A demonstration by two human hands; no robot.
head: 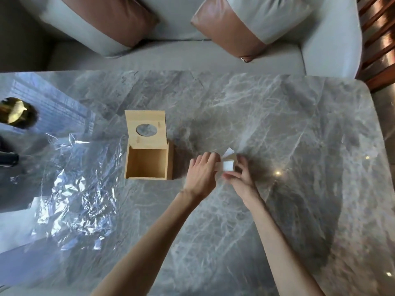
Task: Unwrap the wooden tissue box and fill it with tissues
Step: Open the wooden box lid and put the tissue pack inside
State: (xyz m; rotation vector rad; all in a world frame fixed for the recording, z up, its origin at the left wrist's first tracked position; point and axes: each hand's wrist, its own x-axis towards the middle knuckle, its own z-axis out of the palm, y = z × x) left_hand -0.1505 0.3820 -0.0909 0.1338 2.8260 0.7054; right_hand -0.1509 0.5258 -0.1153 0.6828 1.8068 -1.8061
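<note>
The wooden tissue box stands unwrapped on the grey marble table, left of centre. Its hinged lid, with an oval hole, is swung up and back, and the inside looks bare. To the right of the box, my left hand and my right hand both grip a small tissue pack. A white face of the pack shows between my fingers, and a flap of its wrapper sticks up at the top. Most of the pack is hidden by my fingers.
Crumpled clear plastic wrap lies on the table left of the box. A gold-coloured object and a dark object sit at the far left edge. A grey sofa with two brown-and-grey cushions runs behind the table.
</note>
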